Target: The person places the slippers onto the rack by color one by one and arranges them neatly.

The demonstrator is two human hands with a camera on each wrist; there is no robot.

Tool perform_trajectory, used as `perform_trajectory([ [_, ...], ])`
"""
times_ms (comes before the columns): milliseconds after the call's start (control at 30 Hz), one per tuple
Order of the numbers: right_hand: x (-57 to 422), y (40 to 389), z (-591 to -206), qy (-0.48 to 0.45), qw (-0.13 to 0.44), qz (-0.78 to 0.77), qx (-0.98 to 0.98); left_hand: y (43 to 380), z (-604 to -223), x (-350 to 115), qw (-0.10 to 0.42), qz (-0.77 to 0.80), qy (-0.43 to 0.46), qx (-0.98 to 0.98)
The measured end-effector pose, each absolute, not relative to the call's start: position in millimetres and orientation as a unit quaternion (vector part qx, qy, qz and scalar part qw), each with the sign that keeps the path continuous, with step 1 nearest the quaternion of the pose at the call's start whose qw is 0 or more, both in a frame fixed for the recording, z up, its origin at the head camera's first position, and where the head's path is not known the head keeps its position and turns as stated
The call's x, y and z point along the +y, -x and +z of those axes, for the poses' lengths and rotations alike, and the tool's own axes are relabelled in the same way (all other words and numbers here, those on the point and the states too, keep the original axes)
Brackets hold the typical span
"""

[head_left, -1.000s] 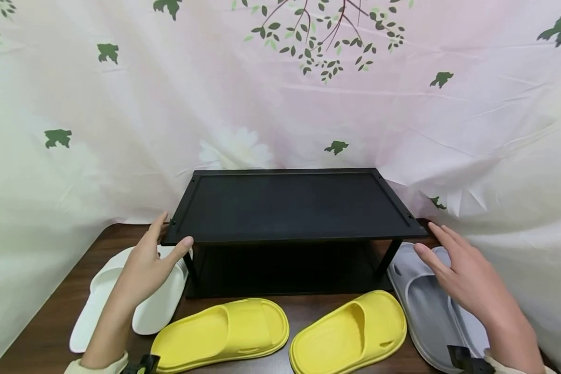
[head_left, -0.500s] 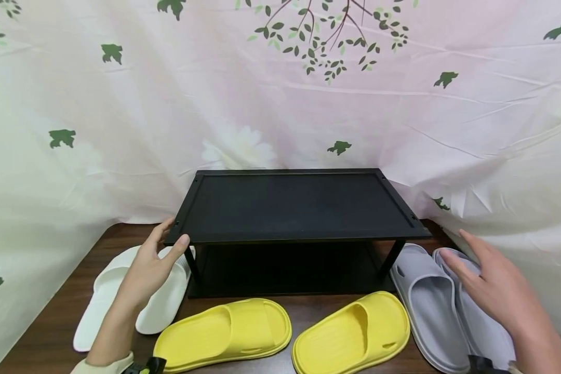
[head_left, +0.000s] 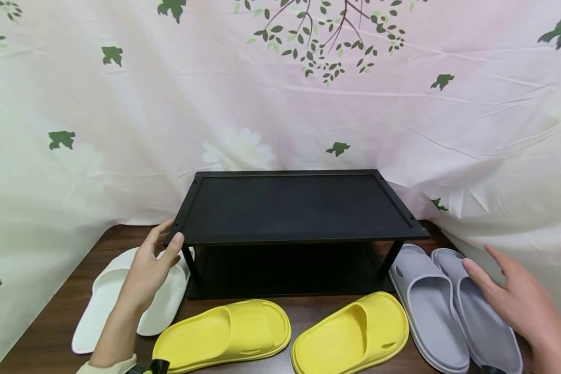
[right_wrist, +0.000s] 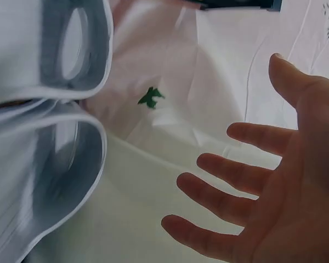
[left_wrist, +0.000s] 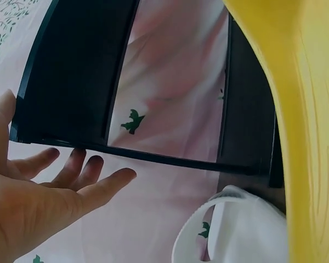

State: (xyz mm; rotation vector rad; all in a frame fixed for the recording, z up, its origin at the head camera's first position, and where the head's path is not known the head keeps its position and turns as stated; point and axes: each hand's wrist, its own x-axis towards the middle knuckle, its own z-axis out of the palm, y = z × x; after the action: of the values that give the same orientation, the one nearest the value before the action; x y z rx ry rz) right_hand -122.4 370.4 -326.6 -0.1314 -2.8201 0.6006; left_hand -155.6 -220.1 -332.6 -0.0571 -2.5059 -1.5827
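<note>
A black two-tier shelf rack (head_left: 290, 205) stands at the middle back of the table. My left hand (head_left: 147, 270) is at its front left corner, thumb by the front edge and the other fingers along the side. In the left wrist view those fingers (left_wrist: 107, 189) are loosely extended right at the rack's side edge. White slippers (head_left: 104, 301) lie beneath this hand. My right hand (head_left: 525, 306) holds nothing and hovers over the right-hand grey slipper (head_left: 483, 317), apart from the rack. Its fingers (right_wrist: 219, 203) are spread in the right wrist view.
Two yellow slippers (head_left: 224, 332) lie in front of the rack, toes toward the right. Another grey slipper (head_left: 430, 311) sits close by the rack's right side. A leaf-printed cloth (head_left: 280, 114) hangs behind and around the dark wooden table (head_left: 37, 332).
My right hand has moved right and toward me, away from the rack's right corner, uncovering more of the grey slippers. My left hand stays at the left corner, its thumb slightly nearer the edge.
</note>
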Motion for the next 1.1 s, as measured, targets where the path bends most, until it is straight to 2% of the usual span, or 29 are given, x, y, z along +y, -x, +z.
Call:
perform_trajectory([
  [233, 388, 119, -331, 0.075, 0.115, 0.194, -0.971, 158, -335, -214, 0.078, -0.568, 0.02, -0.819],
  [533, 402, 117, -339, 0.1, 0.097, 0.182, -0.973, 157, -337, -211, 0.093, -0.572, 0.005, -0.815],
  [800, 410, 120, -345, 0.11, 0.055, 0.182, -0.976, 153, -338, -211, 0.109, -0.587, 0.014, -0.802],
  [1000, 423, 120, -352, 0.145, -0.009, 0.19, -0.971, 153, -338, -209, 0.114, -0.583, 0.014, -0.804],
  [1100, 428, 118, -357, 0.159, -0.019, 0.192, -0.968, 153, -337, -208, 0.117, -0.584, 0.015, -0.803],
])
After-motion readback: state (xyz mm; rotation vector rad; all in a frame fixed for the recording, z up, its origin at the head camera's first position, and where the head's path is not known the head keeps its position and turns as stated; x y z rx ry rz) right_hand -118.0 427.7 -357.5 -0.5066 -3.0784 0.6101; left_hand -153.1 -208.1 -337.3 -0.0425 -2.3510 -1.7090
